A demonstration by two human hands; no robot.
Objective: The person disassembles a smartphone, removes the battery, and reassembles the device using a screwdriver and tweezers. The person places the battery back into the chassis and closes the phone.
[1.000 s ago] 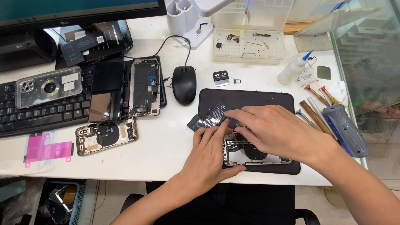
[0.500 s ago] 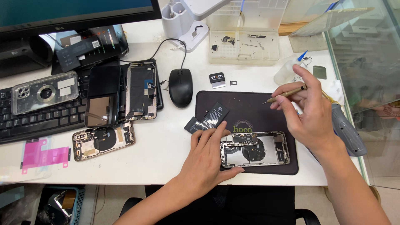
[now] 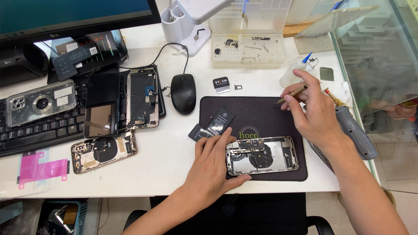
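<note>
Left hand (image 3: 213, 167) lay flat at lower centre of the frame, fingers together, not pinching anything; it pressed against the left edge of the opened silver phone chassis with exposed internals (image 3: 262, 155). The chassis sat on the lower part of the dark rectangular work mat (image 3: 257, 113), centre-right.

Right hand (image 3: 315, 115) hovered over the mat's upper right corner, its grip pinched on a thin brass-coloured tool (image 3: 291, 94), tip pointing left and clear of the chassis.

On the mat's left edge, just above the left hand's fingertips: two small black flat rectangular parts (image 3: 213, 125), overlapping.

Surface was a white table (image 3: 165, 161), cluttered. Black computer mouse (image 3: 183, 93) was just left of the mat, cable running to upper centre. Further left: a second opened phone body with bare boards (image 3: 142, 98), a dark phone screen panel (image 3: 101, 104), and a third opened phone shell with a round coil (image 3: 103, 151) at lower left. Black keyboard (image 3: 39, 130) at far left carried a clear phone case (image 3: 41, 102). Pink adhesive strips (image 3: 41, 168) were at the left edge. Clear plastic parts tray (image 3: 247, 48) was at top centre, grey-handled tool (image 3: 355, 132) right of the right hand. Monitor (image 3: 74, 15) was at upper left, glass cabinet (image 3: 383, 65) along the right side.
</note>
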